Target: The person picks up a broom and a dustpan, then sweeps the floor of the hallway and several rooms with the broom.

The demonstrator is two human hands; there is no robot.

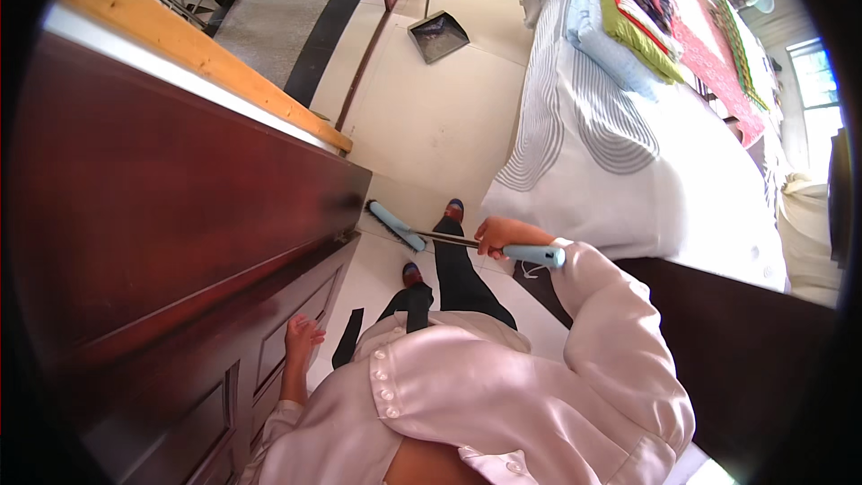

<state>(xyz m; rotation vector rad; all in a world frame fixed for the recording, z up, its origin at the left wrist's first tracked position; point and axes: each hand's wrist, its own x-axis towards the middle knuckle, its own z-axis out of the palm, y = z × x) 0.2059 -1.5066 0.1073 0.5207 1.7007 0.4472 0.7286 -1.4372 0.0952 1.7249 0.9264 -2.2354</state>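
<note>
My right hand [500, 236] grips the shaft of a broom by its upper end. The broom's light blue grip [535, 254] runs back along my right forearm, with a white cord loop hanging below. Its light blue head [397, 225] with dark bristles is at the floor, ahead of my feet and close to the corner of a dark red wooden piece of furniture [168, 182]. My left hand [304, 335] holds nothing, its fingers loosely apart, beside the furniture's panelled front [269, 364]. I cannot tell whether it touches the panel.
A long-handled dustpan [438, 37] with debris inside stands on the pale tiled floor [431, 121]. To the right is a bed with a white, grey-striped sheet [606, 195], folded quilts [623, 34] and a dark bed end [727, 323]. A doorway threshold [363, 67] lies at the upper left.
</note>
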